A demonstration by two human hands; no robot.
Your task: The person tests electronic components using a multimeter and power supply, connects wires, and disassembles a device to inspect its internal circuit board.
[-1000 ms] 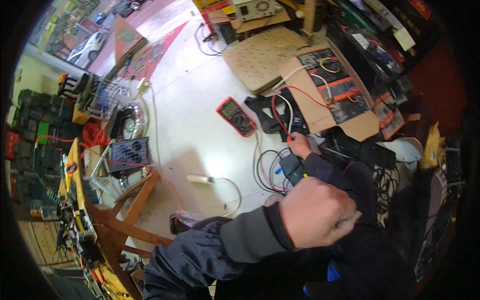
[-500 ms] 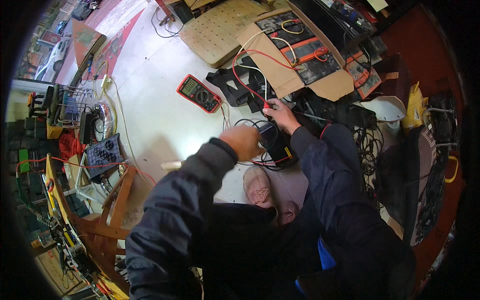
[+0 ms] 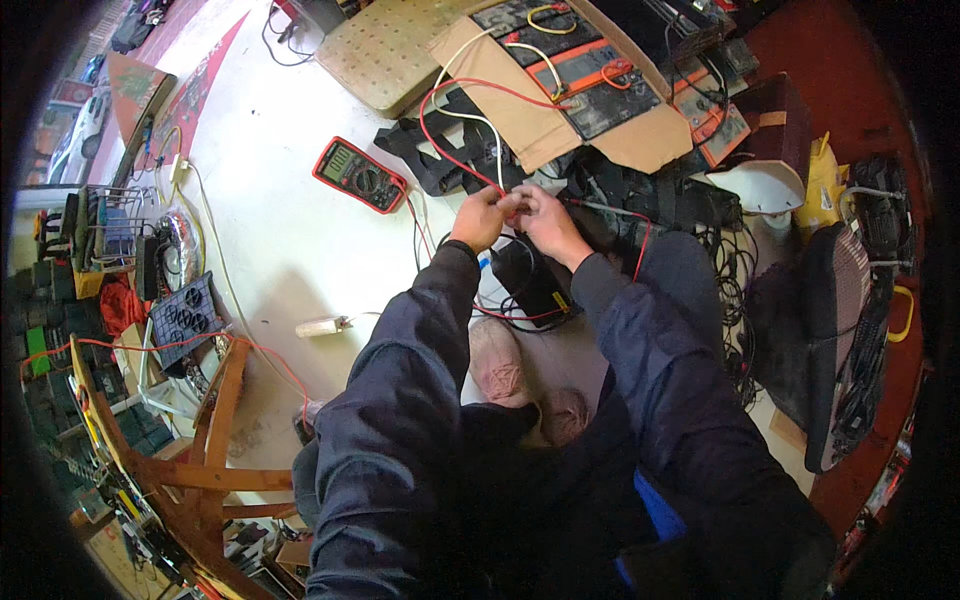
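My left hand [image 3: 478, 218] and my right hand [image 3: 548, 222] meet at the ends of a red cable [image 3: 448, 150] and a white cable [image 3: 495, 145], pinching around a small red connector [image 3: 514, 216] that their fingers partly hide. Both cables run up to dark batteries [image 3: 610, 110] with orange bands in an open cardboard box [image 3: 640, 140]. A red-cased multimeter [image 3: 360, 175] lies on the floor to the left of my hands, leads attached. Below my hands is a black power unit [image 3: 525, 280] among looped black cables, with black straps [image 3: 435, 160] beside the box.
A dimpled board [image 3: 390, 50] lies behind the batteries. At left are a wooden stool frame [image 3: 200, 473], a cluttered bench and a white power strip [image 3: 320, 327]. Cable tangles, a white curved shell [image 3: 760, 185] and a dark padded seat [image 3: 830, 340] crowd the right. My feet are below.
My left hand has moved from low in the foreground up beside my right hand at the cable ends and closed on them. The view has shifted, showing more of my legs.
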